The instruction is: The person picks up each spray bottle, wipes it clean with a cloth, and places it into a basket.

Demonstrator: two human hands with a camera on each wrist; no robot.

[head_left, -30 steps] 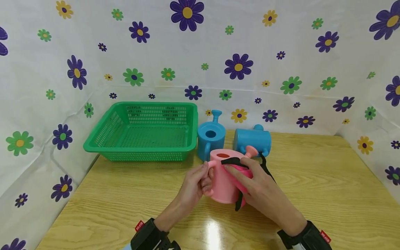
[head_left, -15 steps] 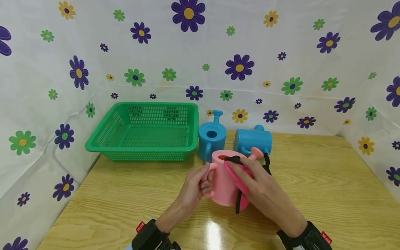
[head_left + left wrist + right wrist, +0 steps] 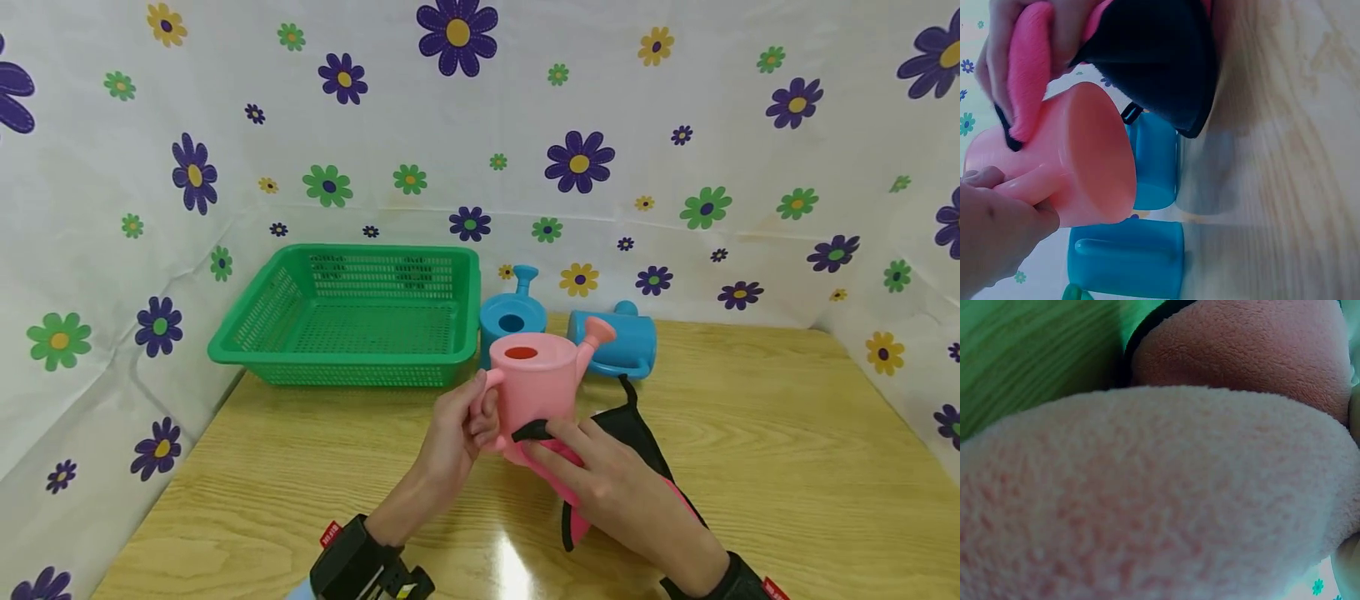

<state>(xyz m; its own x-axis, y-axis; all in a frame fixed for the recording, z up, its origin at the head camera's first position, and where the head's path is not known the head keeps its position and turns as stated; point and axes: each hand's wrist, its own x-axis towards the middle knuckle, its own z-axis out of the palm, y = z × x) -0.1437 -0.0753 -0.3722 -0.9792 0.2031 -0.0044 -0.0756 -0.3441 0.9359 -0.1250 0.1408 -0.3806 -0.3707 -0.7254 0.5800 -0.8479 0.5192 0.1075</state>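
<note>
A pink toy watering can [image 3: 534, 387] is held above the table, its spout pointing right and its top hole showing orange-red inside. My left hand [image 3: 450, 437] grips its handle. A pink fleecy cloth [image 3: 577, 527] with black edging and a black reverse side is bunched in my right hand [image 3: 611, 475]. That hand presses the cloth against the lower side of the can. In the left wrist view, the can's base [image 3: 1102, 159] faces the camera and the cloth [image 3: 1030, 69] touches its wall. Close-up cloth [image 3: 1147, 494] fills most of the right wrist view, hiding the fingers.
A green slotted basket [image 3: 345, 360] stands at the back left. Beside it is an upright blue watering can [image 3: 513, 310], partly behind the pink one. Another blue watering can [image 3: 626, 337] lies on its side further right. A flowered sheet [image 3: 420, 117] hangs behind the wooden table [image 3: 772, 450].
The pink can has risen slightly. My right hand and the cloth have slid from near its rim down to its lower side, and more of the cloth's black side now shows.
</note>
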